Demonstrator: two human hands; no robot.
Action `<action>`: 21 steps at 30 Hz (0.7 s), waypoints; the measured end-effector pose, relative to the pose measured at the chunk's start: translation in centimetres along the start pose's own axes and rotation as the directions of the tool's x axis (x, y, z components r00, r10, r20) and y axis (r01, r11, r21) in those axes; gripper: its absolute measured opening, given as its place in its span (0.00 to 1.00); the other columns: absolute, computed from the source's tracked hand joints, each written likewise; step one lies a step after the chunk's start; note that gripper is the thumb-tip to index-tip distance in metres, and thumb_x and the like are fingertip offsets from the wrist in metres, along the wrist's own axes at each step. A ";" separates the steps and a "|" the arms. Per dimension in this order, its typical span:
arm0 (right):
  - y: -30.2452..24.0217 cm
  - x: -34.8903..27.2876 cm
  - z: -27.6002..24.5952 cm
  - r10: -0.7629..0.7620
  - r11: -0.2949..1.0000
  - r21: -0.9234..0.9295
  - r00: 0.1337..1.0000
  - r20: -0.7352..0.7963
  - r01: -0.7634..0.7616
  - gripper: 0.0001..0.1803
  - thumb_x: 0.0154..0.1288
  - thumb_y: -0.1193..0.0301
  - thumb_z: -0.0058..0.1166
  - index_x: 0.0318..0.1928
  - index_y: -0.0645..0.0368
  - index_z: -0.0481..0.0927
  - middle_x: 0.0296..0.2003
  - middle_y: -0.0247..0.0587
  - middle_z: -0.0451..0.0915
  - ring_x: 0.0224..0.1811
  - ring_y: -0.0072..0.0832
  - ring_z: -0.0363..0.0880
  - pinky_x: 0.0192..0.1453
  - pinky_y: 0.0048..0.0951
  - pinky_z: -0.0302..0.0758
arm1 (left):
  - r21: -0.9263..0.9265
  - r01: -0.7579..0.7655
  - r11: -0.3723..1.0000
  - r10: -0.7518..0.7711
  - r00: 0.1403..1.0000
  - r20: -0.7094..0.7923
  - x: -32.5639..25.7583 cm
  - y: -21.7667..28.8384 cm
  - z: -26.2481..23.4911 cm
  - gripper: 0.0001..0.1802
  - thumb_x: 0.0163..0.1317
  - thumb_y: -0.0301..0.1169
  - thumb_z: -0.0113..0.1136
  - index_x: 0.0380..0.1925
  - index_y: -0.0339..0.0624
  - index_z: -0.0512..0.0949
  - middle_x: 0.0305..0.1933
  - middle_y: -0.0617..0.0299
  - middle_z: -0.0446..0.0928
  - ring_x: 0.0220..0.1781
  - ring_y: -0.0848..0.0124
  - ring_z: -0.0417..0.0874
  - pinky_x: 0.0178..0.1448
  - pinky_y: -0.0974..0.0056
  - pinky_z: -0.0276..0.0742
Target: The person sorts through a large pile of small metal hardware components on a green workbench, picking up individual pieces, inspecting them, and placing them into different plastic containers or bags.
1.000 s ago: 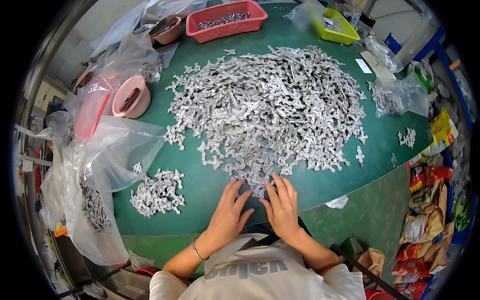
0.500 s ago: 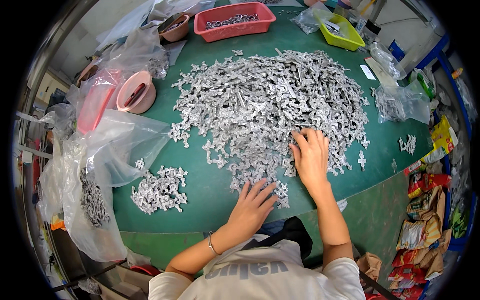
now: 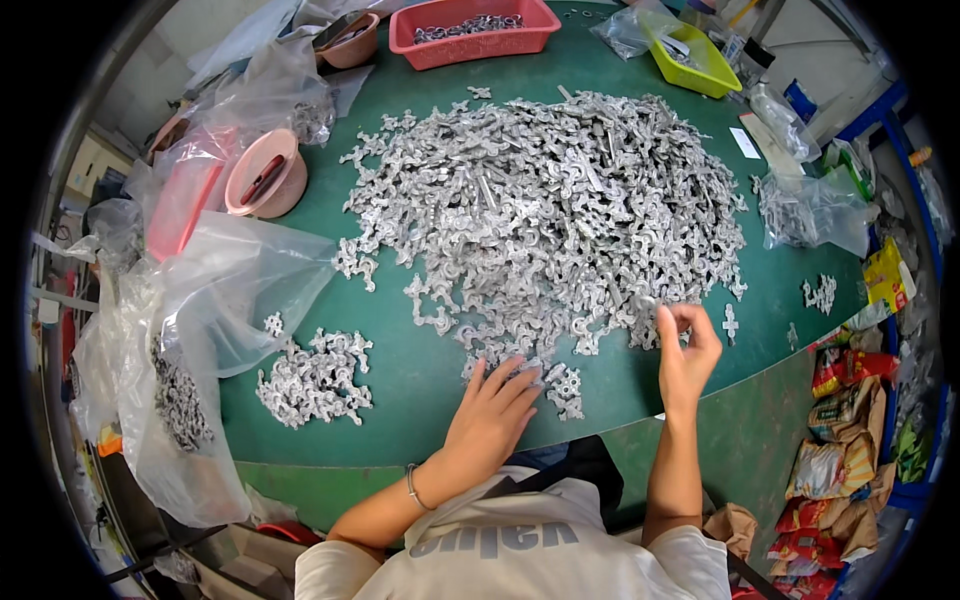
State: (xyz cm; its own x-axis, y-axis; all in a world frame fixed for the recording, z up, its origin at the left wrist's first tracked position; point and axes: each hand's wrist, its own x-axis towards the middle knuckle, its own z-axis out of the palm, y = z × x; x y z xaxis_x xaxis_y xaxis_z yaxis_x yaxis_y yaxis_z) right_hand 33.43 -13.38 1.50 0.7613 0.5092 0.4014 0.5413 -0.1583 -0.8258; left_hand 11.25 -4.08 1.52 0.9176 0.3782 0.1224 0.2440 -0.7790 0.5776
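Observation:
A big heap of small silver-grey metal castings (image 3: 560, 190) covers the middle of the green table (image 3: 420, 420). My left hand (image 3: 490, 410) lies flat at the heap's near edge, fingers spread over the pieces there. Just right of its fingertips is a small cluster of castings (image 3: 565, 390). My right hand (image 3: 690, 355) is raised at the near right edge of the heap, its fingers curled. Between its thumb and fingers is a small grey metal casting (image 3: 646, 304), partly hidden and blurred.
A smaller pile of castings (image 3: 318, 378) lies left, beside clear plastic bags (image 3: 215, 300). A pink bowl (image 3: 283, 195) holds a red-handled tool. At the back stand a red tray (image 3: 475, 47) of metal rings and a yellow-green basket (image 3: 712, 80). A bagged batch (image 3: 800, 210) lies right.
My right hand has drawn back from the heap toward the right and nearer to me, its fingers now closed in a pinch. My left hand has shifted slightly left.

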 end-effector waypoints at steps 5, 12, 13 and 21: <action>-1.8 -3.9 -0.2 0.373 0.698 0.537 0.881 0.292 -0.474 0.04 0.61 0.75 0.50 0.32 0.63 0.72 0.25 0.37 0.77 0.26 0.17 0.71 0.33 0.17 0.67 | -0.127 -0.010 0.992 -0.006 0.992 -0.124 0.0 0.1 0.2 0.18 0.51 0.20 0.56 0.45 0.39 0.73 0.53 0.56 0.68 0.59 0.58 0.65 0.62 0.47 0.56; -4.6 -6.6 0.2 0.350 0.304 0.673 0.736 0.580 -0.674 0.05 0.62 0.75 0.48 0.31 0.64 0.71 0.26 0.43 0.78 0.27 0.20 0.73 0.34 0.19 0.68 | -0.904 0.040 0.426 -0.253 0.964 -0.077 1.6 2.8 -0.9 0.21 0.52 0.12 0.53 0.49 0.31 0.70 0.46 0.53 0.70 0.45 0.70 0.74 0.48 0.66 0.75; -4.9 -6.7 0.2 0.360 0.267 0.670 0.717 0.597 -0.693 0.05 0.62 0.74 0.49 0.31 0.63 0.71 0.27 0.44 0.78 0.27 0.20 0.73 0.34 0.19 0.68 | -0.909 0.039 0.414 -0.255 0.964 -0.074 1.6 2.8 -0.9 0.20 0.52 0.12 0.53 0.48 0.30 0.70 0.46 0.54 0.70 0.45 0.70 0.75 0.49 0.67 0.75; -7.0 -6.9 -0.4 0.342 0.487 0.653 0.815 0.468 -0.579 0.05 0.60 0.80 0.49 0.36 0.68 0.72 0.30 0.44 0.77 0.31 0.23 0.75 0.38 0.23 0.71 | -0.970 0.040 0.239 -0.288 0.957 -0.031 1.2 2.9 -1.0 0.17 0.53 0.13 0.54 0.45 0.29 0.73 0.42 0.56 0.71 0.41 0.75 0.74 0.47 0.71 0.76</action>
State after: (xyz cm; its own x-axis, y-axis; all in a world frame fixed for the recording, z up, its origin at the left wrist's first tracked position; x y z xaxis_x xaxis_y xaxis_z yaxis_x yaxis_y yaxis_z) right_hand 24.51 -16.10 4.71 0.6387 0.7566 -0.1405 -0.4106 0.1807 -0.8937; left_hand 12.74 -5.42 4.13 0.7981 0.6021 -0.0241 -0.2092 0.3143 0.9260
